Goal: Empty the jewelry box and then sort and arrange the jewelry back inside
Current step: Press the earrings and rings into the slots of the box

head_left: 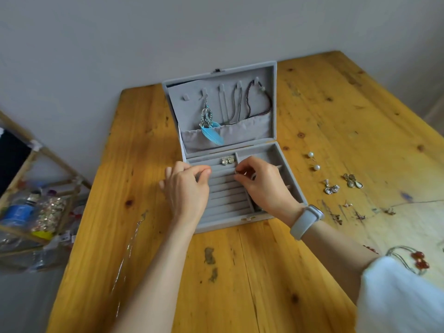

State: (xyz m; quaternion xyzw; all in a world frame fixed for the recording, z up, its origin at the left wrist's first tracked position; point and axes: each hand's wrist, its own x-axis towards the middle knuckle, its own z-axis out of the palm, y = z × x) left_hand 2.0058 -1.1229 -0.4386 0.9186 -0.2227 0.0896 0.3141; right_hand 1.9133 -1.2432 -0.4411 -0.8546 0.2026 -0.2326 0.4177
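Note:
An open grey velvet jewelry box [292,179] stands on the wooden table. Its lid holds a blue feather earring [211,131], thin chains [231,104] and a dark beaded necklace [260,102]. A pair of silver stud earrings [227,160] sits in the top ring row. My left hand [186,188] hovers over the ring rows, thumb and forefinger pressed together; what it holds is too small to tell. My right hand [260,183] pinches a small item, mostly hidden, over the rows' right edge.
On the table right of the box lie pearl earrings [313,161], crystal earrings [331,187], gold drop earrings [353,181], tiny studs [347,204] and a red bead necklace [418,259]. A silver chain [127,255] lies at left. A bamboo rack with bottles [31,212] stands beside the table.

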